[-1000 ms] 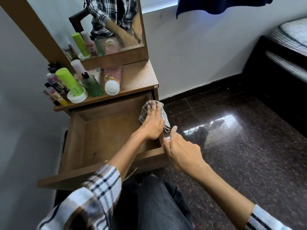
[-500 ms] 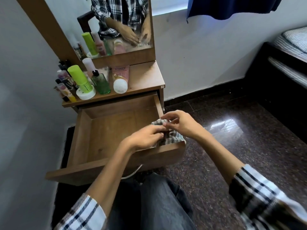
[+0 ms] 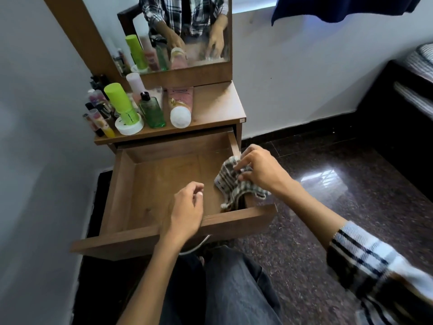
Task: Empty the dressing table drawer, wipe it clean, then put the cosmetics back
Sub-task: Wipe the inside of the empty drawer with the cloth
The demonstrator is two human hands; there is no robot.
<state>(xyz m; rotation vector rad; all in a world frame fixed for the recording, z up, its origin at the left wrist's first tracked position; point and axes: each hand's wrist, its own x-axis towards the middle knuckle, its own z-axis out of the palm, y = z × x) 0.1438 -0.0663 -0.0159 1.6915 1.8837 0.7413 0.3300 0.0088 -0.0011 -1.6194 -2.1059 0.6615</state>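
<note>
While the dressing table (image 3: 218,102) fills the upper centre of the frame, its drawer (image 3: 164,181) stands pulled far out toward the lower centre, and the wooden floor of the drawer shows bare apart from a cloth. Above the tabletop, at the top centre, a mirror (image 3: 187,31) reflects a plaid shirt and two hands. At the lower right a plaid sleeve (image 3: 375,266) covers the forearm, and dark trousers (image 3: 234,289) fill the bottom centre.

The cosmetics (image 3: 131,109) stand crowded on the left half of the tabletop, left of centre in the frame: a tall lime-green bottle (image 3: 120,102) upside down on its white cap, a clear green bottle (image 3: 152,112) with a black cap just beside it, and a pink tube (image 3: 181,104) lying with its white cap toward the front edge. Small tubes and sticks cluster at the far left edge; their kinds are too small to tell.

The checked cloth (image 3: 232,184) sits at the right front corner of the drawer, draped partly over the side wall. The right hand (image 3: 260,170), right of centre, pinches the cloth between fingers and thumb. The left hand (image 3: 187,212), in the centre of the frame, hovers over the drawer's front board with fingers loosely curled, holding nothing.
</note>
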